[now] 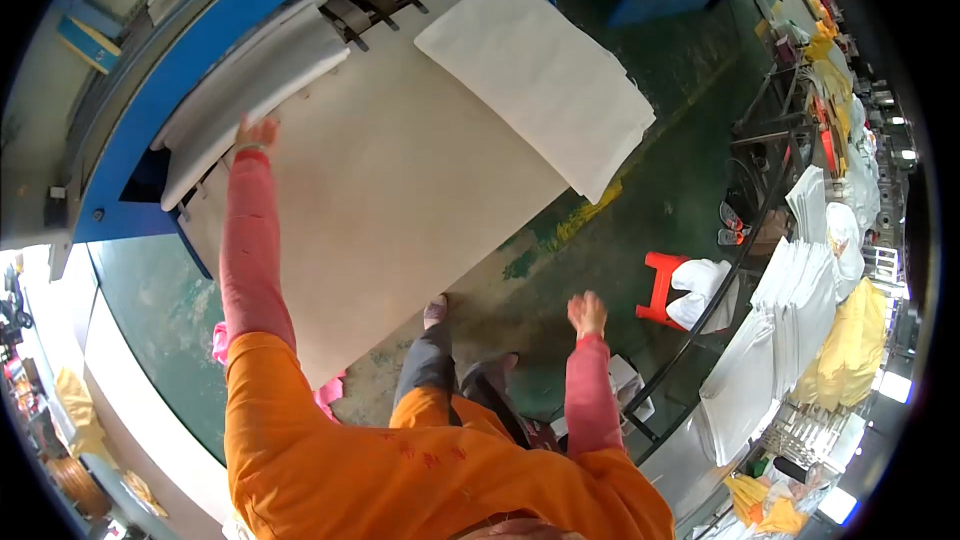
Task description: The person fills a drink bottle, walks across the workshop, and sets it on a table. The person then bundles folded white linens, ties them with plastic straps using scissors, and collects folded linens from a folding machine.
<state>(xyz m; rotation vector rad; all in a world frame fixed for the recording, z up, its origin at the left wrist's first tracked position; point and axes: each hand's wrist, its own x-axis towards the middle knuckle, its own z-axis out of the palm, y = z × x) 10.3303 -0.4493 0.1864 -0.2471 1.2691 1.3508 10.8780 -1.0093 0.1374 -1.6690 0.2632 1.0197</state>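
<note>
My left hand (pixel 258 133) reaches out over the near edge of a folded white fabric sheet (pixel 255 80) lying along the machine's blue frame. Its fingers are apart, and nothing shows in them; whether they touch the fabric I cannot tell. My right hand (pixel 587 314) hangs in the air above the floor, right of my legs, with its fingers curled and nothing visible in it. A stack of white fabric pieces (pixel 540 75) rests at the far right of the pale board (pixel 400 180), partly overhanging its edge.
The blue machine frame (pixel 160 120) curves around the left and top. A red stool (pixel 658 287) with white material stands on the green floor at right. Beyond a dark metal rail (pixel 700 325) lie white fabric piles (pixel 790 310) and yellow sacks (pixel 850 345).
</note>
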